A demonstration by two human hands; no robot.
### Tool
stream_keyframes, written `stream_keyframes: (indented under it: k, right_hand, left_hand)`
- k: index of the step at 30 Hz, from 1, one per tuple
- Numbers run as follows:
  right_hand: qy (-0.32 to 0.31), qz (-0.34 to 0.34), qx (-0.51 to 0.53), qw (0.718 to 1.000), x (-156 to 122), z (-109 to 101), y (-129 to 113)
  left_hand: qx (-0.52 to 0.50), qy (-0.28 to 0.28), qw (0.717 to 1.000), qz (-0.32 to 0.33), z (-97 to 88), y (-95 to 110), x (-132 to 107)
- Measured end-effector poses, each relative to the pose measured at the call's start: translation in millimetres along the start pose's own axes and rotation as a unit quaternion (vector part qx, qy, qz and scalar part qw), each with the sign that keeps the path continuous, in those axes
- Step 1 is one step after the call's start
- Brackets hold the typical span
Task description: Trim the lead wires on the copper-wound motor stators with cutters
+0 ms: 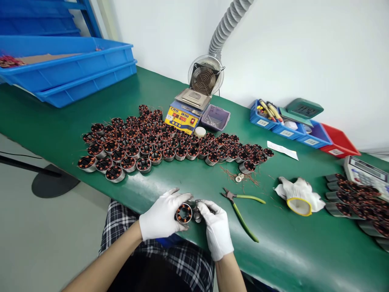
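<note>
My left hand [165, 215], in a white glove with greyed fingertips, grips a small motor stator [184, 213] at the table's near edge. The stator's open ring faces up toward me, showing copper windings inside a silver rim. Just right of it, my right hand [214, 227], gloved the same way, has its thumb and fingers pinched together. What those fingers hold, if anything, is too small to make out. Green-handled cutting pliers [241, 207] lie with jaws apart to the right of my right hand. Many similar wound stators [133, 150] stand in rows beyond my hands.
A solder pot [182, 118] stands under a fan with a grey duct [226, 30]. Blue trays [88, 67] are at far left, small bins [313, 136] and a clock [304, 108] at back right. A spare glove [299, 194], wire scraps [240, 175] and more stators [358, 198] lie rightward.
</note>
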State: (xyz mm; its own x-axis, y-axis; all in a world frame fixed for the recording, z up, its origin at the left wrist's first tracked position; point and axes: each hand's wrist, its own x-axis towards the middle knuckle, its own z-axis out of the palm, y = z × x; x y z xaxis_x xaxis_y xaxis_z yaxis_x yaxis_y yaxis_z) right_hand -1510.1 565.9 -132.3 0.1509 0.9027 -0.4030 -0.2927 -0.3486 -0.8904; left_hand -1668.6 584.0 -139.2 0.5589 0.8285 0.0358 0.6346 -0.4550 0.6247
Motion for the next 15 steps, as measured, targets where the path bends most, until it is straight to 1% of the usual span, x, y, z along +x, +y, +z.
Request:
stream_keyframes:
  k: [2,5,6,7,8,9,10,11,12,13,15]
  right_hand:
    - [-0.003,-0.005,0.080,0.997,-4,-6,-1]
    - [0.015,-0.031,0.224,0.974,-6,-17,-4]
    - [0.030,-0.041,0.246,0.968,-6,-21,-5]
    - [0.044,-0.046,0.246,0.967,-4,-23,-6]
    - [0.051,-0.044,0.223,0.972,-2,-25,-6]
    - [0.046,-0.035,0.182,0.982,-1,-25,-7]
    - [0.024,-0.022,0.127,0.991,1,-25,-8]
    - [-0.013,-0.012,0.067,0.998,2,-23,-9]
    - [-0.061,-0.007,0.009,0.998,3,-21,-11]
    - [-0.112,-0.009,-0.045,0.993,4,-19,-14]
    - [-0.200,-0.029,-0.135,0.970,4,-14,-19]
  left_hand:
    - [0.010,0.016,1.000,0.012,1.2,-2,-1]
    - [0.044,0.080,0.996,0.010,4.8,-2,-1]
    - [0.053,0.099,0.994,-0.002,5.8,-2,0]
    - [0.054,0.109,0.992,-0.017,6.5,-2,0]
    - [0.048,0.107,0.993,-0.031,6.6,-2,0]
    - [0.036,0.094,0.994,-0.041,6.2,-2,0]
    - [0.020,0.074,0.996,-0.046,5.3,-2,-1]
    - [0.006,0.053,0.998,-0.045,4.1,-2,-2]
    - [-0.002,0.036,0.999,-0.039,2.8,-2,-3]
    - [-0.003,0.028,0.999,-0.030,1.6,-2,-4]
    - [0.011,0.036,0.999,-0.007,0.4,-2,-4]
